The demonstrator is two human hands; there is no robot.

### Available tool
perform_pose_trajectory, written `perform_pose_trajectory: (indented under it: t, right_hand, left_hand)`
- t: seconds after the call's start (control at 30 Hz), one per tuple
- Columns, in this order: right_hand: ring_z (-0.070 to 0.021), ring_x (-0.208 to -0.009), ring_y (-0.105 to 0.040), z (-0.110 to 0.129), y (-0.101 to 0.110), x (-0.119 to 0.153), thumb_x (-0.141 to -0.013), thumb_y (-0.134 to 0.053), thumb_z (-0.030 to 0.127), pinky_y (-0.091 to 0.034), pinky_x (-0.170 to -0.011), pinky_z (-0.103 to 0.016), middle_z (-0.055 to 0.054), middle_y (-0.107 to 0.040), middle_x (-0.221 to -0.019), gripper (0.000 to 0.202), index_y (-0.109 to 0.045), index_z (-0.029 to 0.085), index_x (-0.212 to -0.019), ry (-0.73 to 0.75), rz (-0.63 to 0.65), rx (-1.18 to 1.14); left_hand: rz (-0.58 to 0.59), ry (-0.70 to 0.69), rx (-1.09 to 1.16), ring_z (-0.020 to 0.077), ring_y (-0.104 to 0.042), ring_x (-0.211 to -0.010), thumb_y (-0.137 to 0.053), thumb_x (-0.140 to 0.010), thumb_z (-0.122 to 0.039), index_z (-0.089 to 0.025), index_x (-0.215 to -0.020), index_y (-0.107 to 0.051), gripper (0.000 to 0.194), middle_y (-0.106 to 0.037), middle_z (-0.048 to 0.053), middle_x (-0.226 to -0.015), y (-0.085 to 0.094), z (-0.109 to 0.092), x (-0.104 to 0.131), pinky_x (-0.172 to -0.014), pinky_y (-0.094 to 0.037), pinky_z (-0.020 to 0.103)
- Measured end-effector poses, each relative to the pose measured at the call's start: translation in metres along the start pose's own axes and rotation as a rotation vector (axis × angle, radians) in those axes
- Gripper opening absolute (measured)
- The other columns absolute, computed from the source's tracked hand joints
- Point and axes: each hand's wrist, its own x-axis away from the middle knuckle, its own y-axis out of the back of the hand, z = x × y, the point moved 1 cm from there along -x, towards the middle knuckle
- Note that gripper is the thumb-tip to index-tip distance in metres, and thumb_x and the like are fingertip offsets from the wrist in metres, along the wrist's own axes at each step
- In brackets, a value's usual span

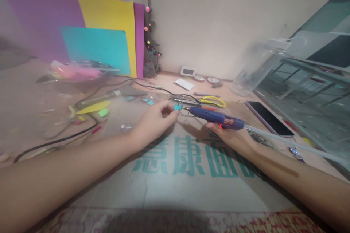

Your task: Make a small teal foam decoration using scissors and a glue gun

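Between the thumb and fingers of my left hand (157,122) is a small turquoise foam piece (177,107). My right hand (232,136) is wrapped round a blue hot glue gun (213,115), with a long clear glue stick (284,139) coming out of its back end. The gun's metal tip points left and meets or nearly meets the foam piece; I cannot tell whether they touch. A red light glows on the gun near my right thumb. Beneath both hands lies a cardboard sheet (175,189) printed with green characters.
Yellow-handled scissors (213,101) lie just behind the gun. A phone (269,118) and a clear bottle (254,69) are on the right. Turquoise scraps (149,102), a yellow piece (93,107) and a black cord (54,143) lie left. Coloured sheets (106,11) lean at the back.
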Motion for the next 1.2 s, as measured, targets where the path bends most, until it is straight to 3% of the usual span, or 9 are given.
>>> perform_pose_trajectory:
  t: [0.23, 0.73, 0.87, 1.2]
  right_hand:
    - [-0.0242, -0.077, -0.069, 0.009, 0.002, -0.001, -0.082, -0.068, 0.049, -0.057, -0.078, -0.041, -0.003, -0.072, -0.079, 0.025, -0.066, 0.024, -0.082, -0.031, 0.003, -0.04]
    - [-0.0261, -0.091, -0.07, 0.016, 0.003, -0.003, -0.082, -0.068, 0.039, -0.054, -0.092, -0.044, -0.003, -0.074, -0.086, 0.014, -0.066, 0.025, -0.079, -0.05, 0.012, -0.042]
    - [-0.0254, -0.088, -0.07, 0.015, 0.003, -0.003, -0.082, -0.067, 0.04, -0.055, -0.09, -0.045, -0.003, -0.073, -0.081, 0.019, -0.063, 0.025, -0.071, -0.054, 0.006, -0.049]
    - [-0.0276, -0.093, -0.07, 0.016, 0.002, -0.003, -0.082, -0.067, 0.048, -0.053, -0.097, -0.049, -0.004, -0.075, -0.088, 0.02, -0.067, 0.028, -0.082, -0.059, 0.001, -0.081]
  left_hand:
    - [-0.001, -0.004, -0.009, 0.0137, -0.054, -0.069, -0.056, -0.086, -0.032, -0.018, -0.074, -0.053, 0.019, -0.059, -0.002, -0.072, 0.0, -0.002, 0.0, -0.065, -0.041, 0.026]
    - [0.009, -0.056, -0.063, 0.0128, -0.053, -0.069, -0.056, -0.088, -0.031, -0.019, -0.073, -0.053, 0.02, -0.058, -0.003, -0.071, 0.002, -0.006, 0.003, -0.066, -0.041, 0.024]
    - [0.001, -0.067, -0.103, 0.0137, -0.054, -0.071, -0.056, -0.088, -0.031, -0.018, -0.073, -0.053, 0.02, -0.058, -0.003, -0.071, 0.002, -0.006, 0.003, -0.067, -0.041, 0.025]
    - [-0.007, -0.082, -0.139, 0.0151, -0.055, -0.072, -0.054, -0.088, -0.032, -0.019, -0.074, -0.054, 0.019, -0.061, -0.002, -0.073, 0.003, -0.006, 0.003, -0.068, -0.042, 0.026]
